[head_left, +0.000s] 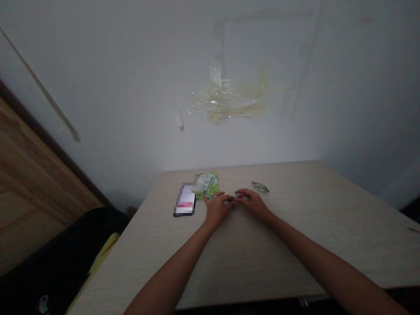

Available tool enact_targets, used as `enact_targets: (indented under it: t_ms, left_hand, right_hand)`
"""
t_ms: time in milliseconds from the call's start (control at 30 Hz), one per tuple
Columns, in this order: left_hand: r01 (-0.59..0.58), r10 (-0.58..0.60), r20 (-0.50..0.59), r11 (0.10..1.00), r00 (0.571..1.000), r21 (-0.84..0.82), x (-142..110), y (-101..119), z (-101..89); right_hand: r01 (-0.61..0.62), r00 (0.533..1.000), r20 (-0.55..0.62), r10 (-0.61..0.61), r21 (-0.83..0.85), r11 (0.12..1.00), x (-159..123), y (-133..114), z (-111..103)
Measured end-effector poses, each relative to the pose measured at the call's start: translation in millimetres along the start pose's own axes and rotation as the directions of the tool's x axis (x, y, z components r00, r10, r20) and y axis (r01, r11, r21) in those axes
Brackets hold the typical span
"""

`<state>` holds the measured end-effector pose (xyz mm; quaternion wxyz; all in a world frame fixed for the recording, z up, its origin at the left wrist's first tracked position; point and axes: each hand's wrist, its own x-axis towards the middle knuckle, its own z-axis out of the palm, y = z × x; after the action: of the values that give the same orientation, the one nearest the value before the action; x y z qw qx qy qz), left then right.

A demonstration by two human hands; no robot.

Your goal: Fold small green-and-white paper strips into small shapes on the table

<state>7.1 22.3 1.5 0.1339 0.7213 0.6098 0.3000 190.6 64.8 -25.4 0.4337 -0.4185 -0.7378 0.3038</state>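
Both of my hands rest on a pale wooden table (295, 245), fingertips meeting over a tiny pale item (236, 197). My left hand (218, 207) pinches it from the left, and my right hand (252, 202) pinches it from the right. The item is too small to name. A green and white packet (206, 183) lies just beyond my left hand. A small torn wrapper piece (260, 187) lies just beyond my right hand.
A phone (185, 200) lies face up left of the packet. A white wall with old tape residue (229, 100) stands behind the table. A wooden door (29, 192) and a dark bag (65, 258) are at the left.
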Motion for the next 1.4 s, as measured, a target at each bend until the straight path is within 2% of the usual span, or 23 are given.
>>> enact_targets:
  t_ms: [300, 533, 633, 800, 900, 1067, 1400]
  left_hand:
    - [0.019, -0.019, 0.027, 1.0, 0.999, -0.001, 1.2, 2.1, -1.0]
    - [-0.001, 0.002, -0.026, 1.0, 1.0, 0.022, 2.4, -5.0, -4.2]
    - [0.006, -0.004, -0.018, 0.998, 1.0, 0.066, 3.5, -9.8, -5.9]
    - [0.003, -0.008, 0.036, 0.993, 0.999, 0.122, 5.7, -15.7, -10.0]
    - [-0.03, 0.022, 0.06, 0.99, 0.998, 0.14, 6.0, -17.2, -13.0]
    - [-0.062, 0.047, 0.101, 0.986, 0.994, 0.153, 5.9, -17.2, -15.2]
    - [-0.072, 0.046, 0.15, 0.983, 0.988, 0.17, 6.2, -18.2, -18.5]
  right_hand:
    - [0.102, 0.994, -0.037, -0.105, -0.061, 0.993, 3.2, 6.8, -0.8]
    - [0.244, 0.968, -0.024, -0.252, -0.171, 0.955, 4.2, 11.7, -2.2]
    - [0.309, 0.95, 0.015, -0.313, -0.224, 0.925, 3.3, 9.5, -3.0]
    - [0.425, 0.905, 0.144, -0.401, -0.227, 0.876, 2.5, 3.6, -8.2]
    - [0.446, 0.893, 0.181, -0.411, -0.24, 0.862, 2.8, 5.0, -11.8]
    - [0.385, 0.921, 0.151, -0.359, -0.218, 0.897, 2.6, 10.8, -14.5]
    - [0.441, 0.886, 0.253, -0.389, -0.203, 0.874, 1.7, 3.7, -15.2]
